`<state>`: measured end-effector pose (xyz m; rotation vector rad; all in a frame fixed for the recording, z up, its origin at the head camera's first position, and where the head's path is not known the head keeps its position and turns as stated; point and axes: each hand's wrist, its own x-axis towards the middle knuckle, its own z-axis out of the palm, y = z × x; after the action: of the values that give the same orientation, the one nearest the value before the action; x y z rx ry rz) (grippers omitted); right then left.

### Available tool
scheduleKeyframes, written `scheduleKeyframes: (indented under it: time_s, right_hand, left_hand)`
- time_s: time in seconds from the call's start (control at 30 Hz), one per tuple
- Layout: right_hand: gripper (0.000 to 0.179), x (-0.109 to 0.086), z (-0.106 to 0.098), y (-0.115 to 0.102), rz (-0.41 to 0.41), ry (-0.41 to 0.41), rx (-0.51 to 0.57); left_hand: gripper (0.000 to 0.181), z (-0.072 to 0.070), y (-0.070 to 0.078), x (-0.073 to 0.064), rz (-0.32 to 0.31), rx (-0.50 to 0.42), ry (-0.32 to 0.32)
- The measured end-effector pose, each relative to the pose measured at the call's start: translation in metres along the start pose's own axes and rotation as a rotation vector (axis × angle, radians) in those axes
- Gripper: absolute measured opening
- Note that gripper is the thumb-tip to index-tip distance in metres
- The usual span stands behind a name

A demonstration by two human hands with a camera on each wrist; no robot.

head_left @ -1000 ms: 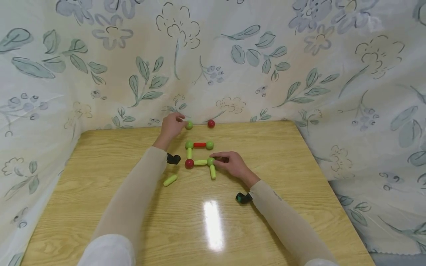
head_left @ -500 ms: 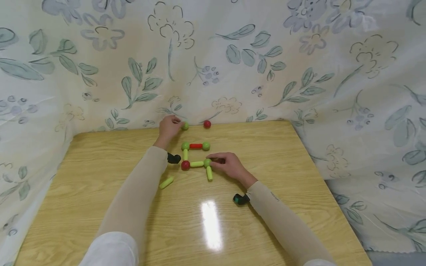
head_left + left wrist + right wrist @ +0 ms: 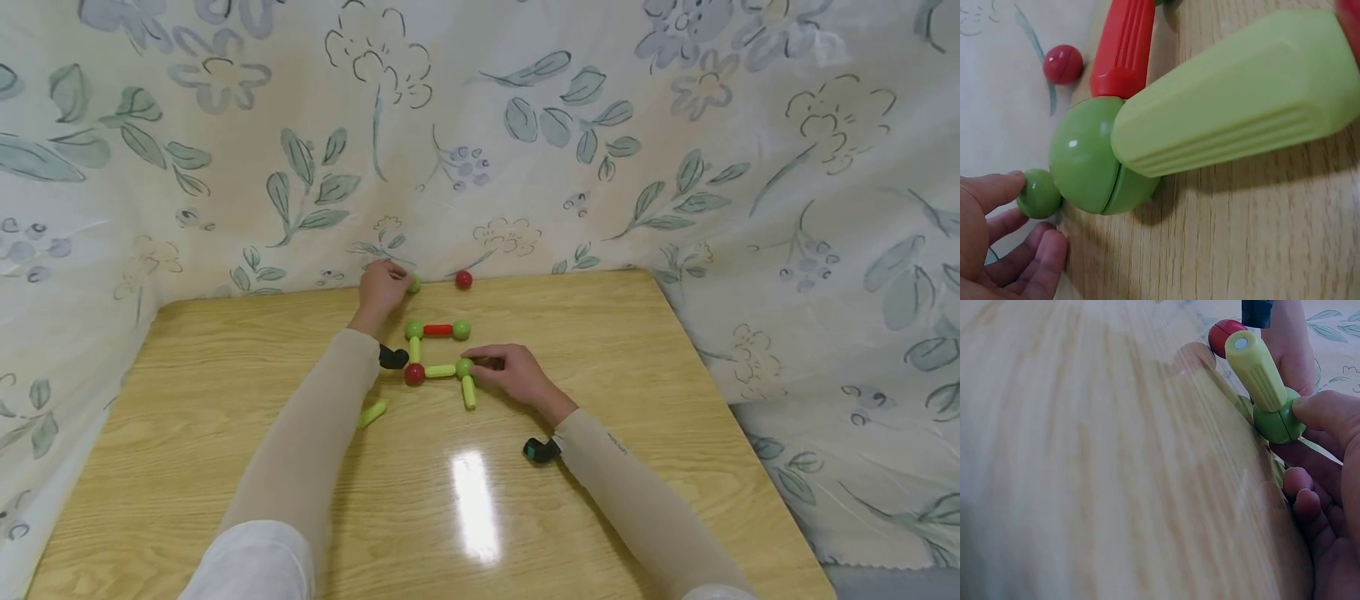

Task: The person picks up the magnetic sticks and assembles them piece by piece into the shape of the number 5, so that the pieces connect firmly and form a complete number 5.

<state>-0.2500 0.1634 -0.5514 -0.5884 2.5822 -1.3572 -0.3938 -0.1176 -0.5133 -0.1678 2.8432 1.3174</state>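
Note:
At the table's back edge my left hand (image 3: 381, 287) holds a small green ball (image 3: 1040, 194) between thumb and fingers; in the head view the fingers partly cover it. My right hand (image 3: 517, 373) pinches another green ball (image 3: 1280, 417) with thumb and fingertips. That ball belongs to a joined figure lying on the table. From it one yellow-green rod (image 3: 468, 392) points toward the front, and another rod (image 3: 440, 371) leads left to a red ball (image 3: 414, 373). Farther back, a third rod joins a green ball (image 3: 1094, 153), and a red rod (image 3: 437, 330) ends at one more green ball (image 3: 461, 329).
A loose red ball (image 3: 463, 280) lies at the back edge, right of the left hand. One loose yellow-green rod (image 3: 372, 413) is partly hidden by the left sleeve. Black wrist devices (image 3: 542, 451) stick out from both wrists. Patterned cloth (image 3: 480, 150) hangs behind the wooden table (image 3: 600, 333).
The head view has shifted slightly. My left hand has closed in on the small green ball, covering more of it. My right hand stays on its ball, and the joined figure keeps its shape.

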Motion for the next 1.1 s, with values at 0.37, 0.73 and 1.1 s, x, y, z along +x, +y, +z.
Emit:
scheduleKeyframes:
  time_s: [0.37,0.73,1.1]
  right_hand:
    - [0.028,-0.002,0.000,-0.002,0.004,0.006,0.000]
    - [0.028,-0.002,0.001,-0.001,-0.001,0.004,0.012]
    - [0.027,-0.001,0.000,-0.001,-0.001,0.013,-0.001]
  left_hand:
    - [0.033,-0.002,0.000,-0.007,0.042,0.023,-0.016]
    - [0.032,-0.007,-0.004,-0.015,0.056,-0.011,0.001]
    - [0.033,-0.016,-0.009,-0.021,0.126,-0.076,-0.043]
